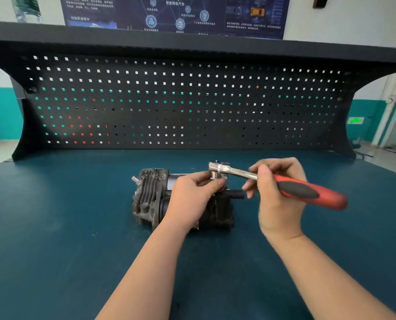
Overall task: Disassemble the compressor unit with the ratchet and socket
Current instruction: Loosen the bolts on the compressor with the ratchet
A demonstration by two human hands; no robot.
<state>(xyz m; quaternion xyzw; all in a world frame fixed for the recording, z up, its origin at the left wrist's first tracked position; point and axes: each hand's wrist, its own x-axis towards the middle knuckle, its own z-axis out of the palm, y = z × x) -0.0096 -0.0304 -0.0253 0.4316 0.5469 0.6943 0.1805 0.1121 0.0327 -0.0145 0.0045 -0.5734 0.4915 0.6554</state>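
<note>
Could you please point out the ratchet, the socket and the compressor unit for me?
ratchet (307, 190): head view, on the red and black handle.
socket (214, 174): head view, on the chrome barrel under the ratchet head.
compressor unit (149, 192): head view, on the finned left end.

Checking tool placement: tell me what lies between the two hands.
In the head view, the chrome ratchet head with its socket sits between the left hand and right hand, above the dark finned compressor unit.

I see the compressor (156, 199) at frame centre on the bench (54, 227), the pegboard (181, 100) behind it. My left hand (192, 199) lies on it, with the ratchet (273, 183) and right hand (277, 204) to its right.
</note>
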